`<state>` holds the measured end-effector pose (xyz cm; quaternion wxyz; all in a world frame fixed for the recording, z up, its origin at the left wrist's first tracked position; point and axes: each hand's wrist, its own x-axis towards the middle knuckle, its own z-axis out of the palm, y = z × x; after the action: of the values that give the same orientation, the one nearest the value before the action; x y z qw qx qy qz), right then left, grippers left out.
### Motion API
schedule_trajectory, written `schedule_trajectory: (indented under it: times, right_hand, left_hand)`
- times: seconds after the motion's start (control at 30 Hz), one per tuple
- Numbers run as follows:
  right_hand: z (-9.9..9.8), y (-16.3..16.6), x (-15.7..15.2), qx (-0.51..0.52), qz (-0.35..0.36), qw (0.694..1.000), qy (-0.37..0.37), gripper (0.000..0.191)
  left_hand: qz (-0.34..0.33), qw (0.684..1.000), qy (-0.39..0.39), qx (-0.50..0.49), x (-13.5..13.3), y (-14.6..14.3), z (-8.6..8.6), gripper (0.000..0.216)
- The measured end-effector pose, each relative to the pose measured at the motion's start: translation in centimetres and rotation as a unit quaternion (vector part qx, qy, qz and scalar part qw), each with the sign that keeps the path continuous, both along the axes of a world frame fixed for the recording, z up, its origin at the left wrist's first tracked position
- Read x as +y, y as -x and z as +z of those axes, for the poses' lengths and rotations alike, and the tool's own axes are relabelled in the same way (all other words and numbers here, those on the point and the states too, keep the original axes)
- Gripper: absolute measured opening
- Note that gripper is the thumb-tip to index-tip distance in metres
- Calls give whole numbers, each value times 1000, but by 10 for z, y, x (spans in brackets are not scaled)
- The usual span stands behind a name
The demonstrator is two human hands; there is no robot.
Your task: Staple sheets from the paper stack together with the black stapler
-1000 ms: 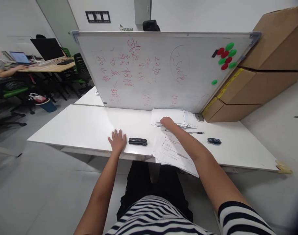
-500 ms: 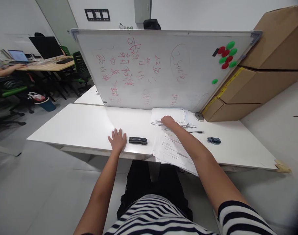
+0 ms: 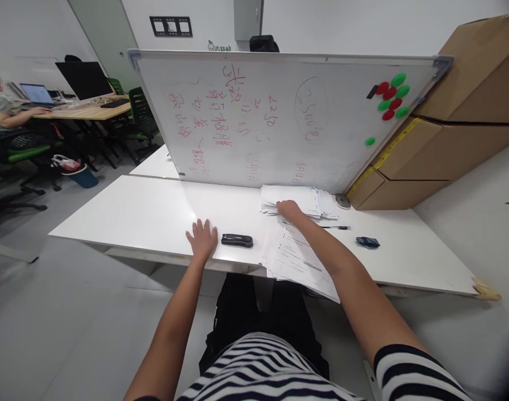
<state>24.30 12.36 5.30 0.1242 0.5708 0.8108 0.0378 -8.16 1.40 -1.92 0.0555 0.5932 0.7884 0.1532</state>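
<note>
Two bare hands are seen from above at a white table [image 3: 146, 206]. The left hand [image 3: 203, 240] is laid palm down with its fingers spread, nothing held, just beside a black stapler [image 3: 236, 240]. The right hand [image 3: 289, 210] is curled against the near edge of a stack of paper [image 3: 291, 192], where some sheet edges are fanned apart; whether any sheet is gripped cannot be told. The stack is set at the back of the table, before a leaning whiteboard [image 3: 342, 94] marked with red writing. Nearer the body, printed sheets [image 3: 298, 259] are spread beneath the right forearm, some pushed out past the table's front edge. To their right, a pen [image 3: 338, 227] is partly hidden by the arm, and a small dark packet [image 3: 367, 242] is placed farther over. Brown boxes [image 3: 467, 147] are piled at the right.
</note>
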Motion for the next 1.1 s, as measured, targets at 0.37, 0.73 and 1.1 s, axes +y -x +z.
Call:
schedule_trajectory:
  times: [0.37,0.73,1.1]
  right_hand:
    - [31,-34,-86,418,-189,863,-212,39]
    - [49,-57,-221,796,-124,588,-70,28]
    - [10,-30,-282,804,-248,532,-92,37]
  left_hand:
    - [-1,998,-37,-58,-5,4,8,57]
    - [-293,826,-122,-465,-48,-113,122,54]
    - [-189,870,-101,-443,-83,-158,105,30]
